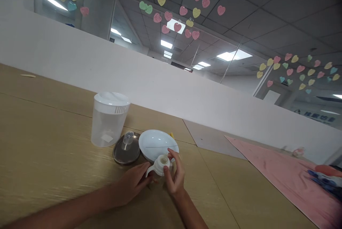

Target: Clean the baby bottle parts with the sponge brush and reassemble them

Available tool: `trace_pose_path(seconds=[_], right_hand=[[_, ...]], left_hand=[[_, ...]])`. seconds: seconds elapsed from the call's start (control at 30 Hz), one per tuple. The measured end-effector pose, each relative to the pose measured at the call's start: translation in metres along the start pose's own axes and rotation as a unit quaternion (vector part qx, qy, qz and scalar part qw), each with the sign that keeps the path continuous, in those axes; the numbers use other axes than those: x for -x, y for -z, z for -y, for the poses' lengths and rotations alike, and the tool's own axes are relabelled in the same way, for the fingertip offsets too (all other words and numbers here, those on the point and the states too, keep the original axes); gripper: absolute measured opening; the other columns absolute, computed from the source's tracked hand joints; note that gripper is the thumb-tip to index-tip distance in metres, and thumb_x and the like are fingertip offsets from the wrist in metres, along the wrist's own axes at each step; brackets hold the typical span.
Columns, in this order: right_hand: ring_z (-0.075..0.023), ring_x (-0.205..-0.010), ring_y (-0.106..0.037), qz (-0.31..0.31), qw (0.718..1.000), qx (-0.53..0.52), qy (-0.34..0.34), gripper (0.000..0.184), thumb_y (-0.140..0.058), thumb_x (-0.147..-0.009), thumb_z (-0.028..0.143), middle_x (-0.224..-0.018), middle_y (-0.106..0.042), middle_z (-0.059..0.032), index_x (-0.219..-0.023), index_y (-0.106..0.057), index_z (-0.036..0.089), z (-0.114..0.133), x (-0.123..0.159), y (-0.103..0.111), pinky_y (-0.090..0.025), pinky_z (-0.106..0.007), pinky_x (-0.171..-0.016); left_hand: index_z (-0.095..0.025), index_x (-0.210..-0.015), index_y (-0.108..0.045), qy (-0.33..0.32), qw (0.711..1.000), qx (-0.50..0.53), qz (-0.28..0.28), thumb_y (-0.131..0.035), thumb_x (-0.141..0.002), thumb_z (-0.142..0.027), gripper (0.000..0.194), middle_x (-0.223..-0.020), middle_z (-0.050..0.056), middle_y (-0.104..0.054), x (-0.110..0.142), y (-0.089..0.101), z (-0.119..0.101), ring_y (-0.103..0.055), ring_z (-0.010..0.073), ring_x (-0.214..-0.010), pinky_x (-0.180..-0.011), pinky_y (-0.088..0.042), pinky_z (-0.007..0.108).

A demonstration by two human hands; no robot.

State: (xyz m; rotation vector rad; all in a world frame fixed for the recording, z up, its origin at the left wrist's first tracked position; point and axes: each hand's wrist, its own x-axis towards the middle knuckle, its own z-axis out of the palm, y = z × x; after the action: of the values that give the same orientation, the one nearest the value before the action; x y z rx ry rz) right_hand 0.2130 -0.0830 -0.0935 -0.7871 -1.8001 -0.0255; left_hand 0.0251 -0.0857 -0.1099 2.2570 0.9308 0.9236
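A baby bottle (159, 166) with a white collar, a side handle and a translucent teat is between my hands, in front of the white bowl (149, 137). My left hand (136, 182) is closed at the bottle's left side, by the handle; the bottle's lower part is mostly hidden. On the other side, my right hand (175, 173) has its thumb and fingers around the white collar and the teat's base. Just beyond my left hand lies a dark metal tray (122, 157), carrying a small clear cap (128, 138).
A tall translucent bucket (108, 122) with a white lid stands behind the tray. Something small and yellow (172, 135) shows behind the bowl. Pink cloth (283, 172) covers the table's right side, with a blue and orange item (327, 177) on it. A white wall (160, 90) borders the back.
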Motion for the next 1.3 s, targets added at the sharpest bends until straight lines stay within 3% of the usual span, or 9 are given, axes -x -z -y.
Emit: trace_pose_path(seconds=[0.13,0.27,0.63,0.77,1.0,1.3], right_hand=[[-0.0204,-0.082,-0.052,0.036,0.999,0.023,-0.018,0.028,-0.049,-0.084,0.034,-0.086,-0.051,-0.0057,-0.104,-0.056,0.018,0.004,-0.004,-0.001,-0.043,-0.035,-0.071],[-0.0191,-0.079,-0.051,0.037,0.998,0.036,-0.025,0.021,-0.047,-0.084,0.036,-0.084,-0.05,-0.0043,-0.093,-0.053,0.018,0.006,-0.008,-0.004,-0.042,-0.033,-0.069],[-0.0172,-0.072,-0.054,0.011,0.995,0.041,-0.089,0.031,-0.055,-0.08,0.041,-0.082,-0.055,-0.0021,-0.099,-0.045,0.019,-0.001,-0.001,-0.012,-0.044,-0.03,-0.063],[-0.019,-0.08,-0.055,0.05,0.996,0.024,-0.064,0.03,-0.051,-0.084,0.042,-0.088,-0.056,-0.0047,-0.102,-0.052,0.019,0.005,-0.005,-0.009,-0.044,-0.032,-0.07],[-0.0204,-0.085,-0.053,0.099,0.993,-0.039,-0.043,0.035,-0.042,-0.087,0.045,-0.092,-0.054,-0.0063,-0.105,-0.054,0.017,0.011,-0.01,-0.003,-0.043,-0.035,-0.073],[-0.0145,-0.068,-0.048,0.021,0.998,-0.001,-0.057,0.021,-0.052,-0.081,0.038,-0.077,-0.047,0.0,-0.086,-0.046,0.019,0.011,-0.005,-0.013,-0.041,-0.028,-0.061]], left_hand=[[-0.018,-0.082,-0.047,-0.004,1.0,0.009,-0.002,-0.037,-0.093,-0.035,0.022,-0.079,0.002,-0.058,0.0,-0.001,0.002,-0.048,0.0143,-0.067,-0.064,-0.037,0.025],[-0.018,-0.082,-0.048,-0.003,1.0,0.015,0.001,-0.038,-0.092,-0.034,0.021,-0.081,0.002,-0.058,0.0,0.001,0.0,-0.049,0.0151,-0.07,-0.065,-0.038,0.025],[-0.019,-0.081,-0.047,-0.004,1.0,-0.012,-0.001,-0.035,-0.091,-0.031,0.02,-0.074,0.0,-0.054,-0.001,0.003,-0.006,-0.048,0.0151,-0.066,-0.065,-0.038,0.027],[-0.019,-0.092,-0.05,0.005,0.999,0.032,-0.024,-0.043,-0.087,-0.031,0.015,-0.073,-0.001,-0.055,0.001,0.006,-0.01,-0.048,0.0143,-0.063,-0.062,-0.039,0.025],[-0.018,-0.113,-0.052,0.02,0.998,0.06,-0.018,-0.052,-0.081,-0.03,0.034,-0.078,0.0,-0.059,-0.001,0.007,-0.012,-0.049,0.0136,-0.065,-0.06,-0.041,0.024],[-0.017,-0.099,-0.058,0.033,0.997,0.067,-0.015,-0.051,-0.076,-0.022,0.025,-0.075,-0.002,-0.058,-0.004,0.009,-0.013,-0.046,0.0119,-0.062,-0.059,-0.039,0.022]])
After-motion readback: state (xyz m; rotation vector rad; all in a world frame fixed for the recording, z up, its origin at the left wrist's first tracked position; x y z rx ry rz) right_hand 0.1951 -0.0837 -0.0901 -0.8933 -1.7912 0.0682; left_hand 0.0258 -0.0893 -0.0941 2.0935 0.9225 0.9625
